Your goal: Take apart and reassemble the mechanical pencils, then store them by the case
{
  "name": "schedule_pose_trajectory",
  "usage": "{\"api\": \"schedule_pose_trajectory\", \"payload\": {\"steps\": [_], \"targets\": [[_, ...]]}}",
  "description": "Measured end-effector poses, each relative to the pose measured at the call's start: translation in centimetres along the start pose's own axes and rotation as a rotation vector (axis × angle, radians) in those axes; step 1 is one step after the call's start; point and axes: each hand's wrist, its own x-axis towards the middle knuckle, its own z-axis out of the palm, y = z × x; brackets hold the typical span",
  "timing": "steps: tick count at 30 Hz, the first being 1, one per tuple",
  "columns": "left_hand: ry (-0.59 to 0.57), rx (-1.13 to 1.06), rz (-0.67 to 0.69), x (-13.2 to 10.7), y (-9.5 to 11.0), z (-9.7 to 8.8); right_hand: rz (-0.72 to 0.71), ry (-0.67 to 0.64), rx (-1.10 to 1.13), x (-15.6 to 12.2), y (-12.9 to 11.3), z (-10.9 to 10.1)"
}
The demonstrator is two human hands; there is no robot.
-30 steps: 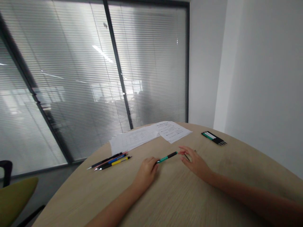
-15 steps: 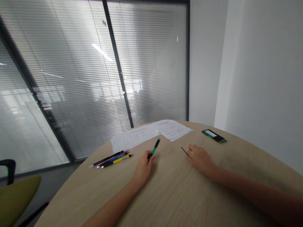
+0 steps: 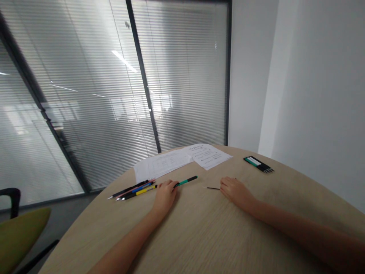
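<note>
The fingers (image 3: pixel 170 184) of the left hand (image 3: pixel 164 196), near the middle of the frame, are closed around one end of a single green pen (image 3: pixel 187 180), its dark tip jutting right, while the curled fingers of the right hand (image 3: pixel 236 192), right of centre, hold one thin dark rod (image 3: pixel 213 188) jutting left. Left of centre on the table (image 3: pixel 199 236) lie four other pens (image 3: pixel 144 190); two sheets of paper (image 3: pixel 211 156) lie above the hands, and one flat black pack (image 3: pixel 260 165) lies right of centre.
</note>
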Motion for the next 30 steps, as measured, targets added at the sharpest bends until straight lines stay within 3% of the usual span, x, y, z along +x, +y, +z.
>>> {"api": "schedule_pose_trajectory", "payload": {"steps": [10,30], "targets": [[-0.062,0.106,0.106,-0.3,0.9,-0.6,0.105,0.040,0.137,0.0,-0.1,-0.6],[-0.063,0.108,0.178,-0.5,1.1,-0.3,0.033,0.008,0.122,0.1,-0.2,-1.0]]}}
